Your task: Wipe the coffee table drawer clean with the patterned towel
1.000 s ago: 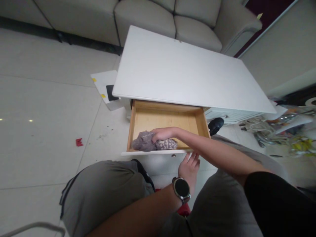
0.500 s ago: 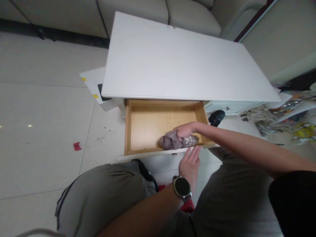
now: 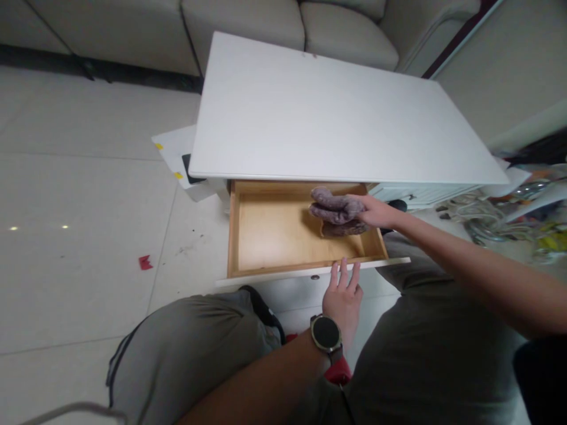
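A bunched, folded grey-purple cloth [image 3: 337, 208] is gripped in my right hand [image 3: 374, 211], above the right side of the pulled-out drawer [image 3: 270, 230]. Its folds hang to the left of my fingers, and the hand hides part of it. Wearing a watch [image 3: 326, 333], my left hand [image 3: 343, 298] has its fingers stretched out and apart. Their tips rest against the top edge of the drawer's white front [image 3: 266, 277], right of the small dark knob [image 3: 315, 277].
The white table [image 3: 336, 118] stands over the drawer, with a sofa [image 3: 248, 29] behind it. A white box [image 3: 175, 150] is at its left side. Coiled cables [image 3: 469, 212] lie on the floor at right. A red scrap [image 3: 144, 262] lies on the tiles at left.
My right hand has lifted the cloth from the drawer's front corner and moved it back and slightly right. My left hand stays at the drawer front, its fingers a little more spread.
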A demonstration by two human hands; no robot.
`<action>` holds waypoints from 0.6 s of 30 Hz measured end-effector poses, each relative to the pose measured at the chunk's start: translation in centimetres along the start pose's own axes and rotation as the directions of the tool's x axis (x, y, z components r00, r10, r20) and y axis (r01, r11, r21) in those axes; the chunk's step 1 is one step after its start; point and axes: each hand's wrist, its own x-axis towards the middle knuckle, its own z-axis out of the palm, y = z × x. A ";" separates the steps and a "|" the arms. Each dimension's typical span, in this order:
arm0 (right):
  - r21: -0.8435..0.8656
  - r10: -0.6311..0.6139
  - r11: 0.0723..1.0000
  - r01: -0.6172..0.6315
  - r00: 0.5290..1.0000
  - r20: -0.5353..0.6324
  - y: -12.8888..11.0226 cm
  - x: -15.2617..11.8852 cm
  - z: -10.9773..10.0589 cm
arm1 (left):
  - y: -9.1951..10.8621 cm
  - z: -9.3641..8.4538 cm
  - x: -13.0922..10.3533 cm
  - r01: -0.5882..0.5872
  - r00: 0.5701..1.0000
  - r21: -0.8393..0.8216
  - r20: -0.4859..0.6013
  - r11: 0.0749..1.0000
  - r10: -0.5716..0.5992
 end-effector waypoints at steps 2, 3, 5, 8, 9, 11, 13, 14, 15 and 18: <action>-0.134 -0.175 0.977 0.165 0.982 -0.068 -0.7 1.5 2.5 | 0.0 0.1 0.1 -0.009 1.000 0.021 -0.002 1.000 0.009; -0.208 -0.227 0.955 0.212 0.973 -0.047 -0.9 2.3 4.1 | -0.1 0.3 0.1 -0.011 1.000 0.033 0.000 0.999 0.011; -0.331 -0.224 0.917 0.225 0.974 0.040 -1.1 4.2 7.1 | -0.1 0.6 0.3 -0.013 1.000 0.051 0.002 0.999 0.013; -0.407 -0.178 0.893 0.192 0.981 0.073 -2.2 7.3 10.4 | -0.1 0.9 0.3 -0.019 1.000 0.063 -0.009 0.998 0.020; -0.408 -0.179 0.894 0.185 0.982 0.053 -3.0 8.3 11.1 | -0.2 1.0 0.3 -0.023 1.000 0.064 -0.015 0.998 0.024; -0.399 -0.214 0.895 0.202 0.977 0.016 -5.6 10.2 12.2 | -0.2 1.1 0.3 -0.025 1.000 0.054 -0.016 0.998 0.026; -0.394 -0.302 0.871 0.294 0.952 0.041 -9.0 11.7 13.1 | -0.2 1.4 0.3 -0.017 1.000 0.013 0.009 1.000 0.017; -0.391 -0.362 0.848 0.357 0.930 0.065 -10.7 12.3 13.6 | -0.2 1.7 0.4 -0.007 1.000 -0.011 0.027 1.000 0.007; -0.390 -0.421 0.819 0.420 0.903 0.088 -12.4 12.8 14.1 | -0.1 2.0 0.5 0.004 0.999 -0.033 0.045 0.999 -0.002; -0.411 -0.515 0.751 0.516 0.848 0.124 -15.5 13.7 15.1 | 0.1 2.9 0.8 0.028 0.997 -0.062 0.071 0.998 -0.024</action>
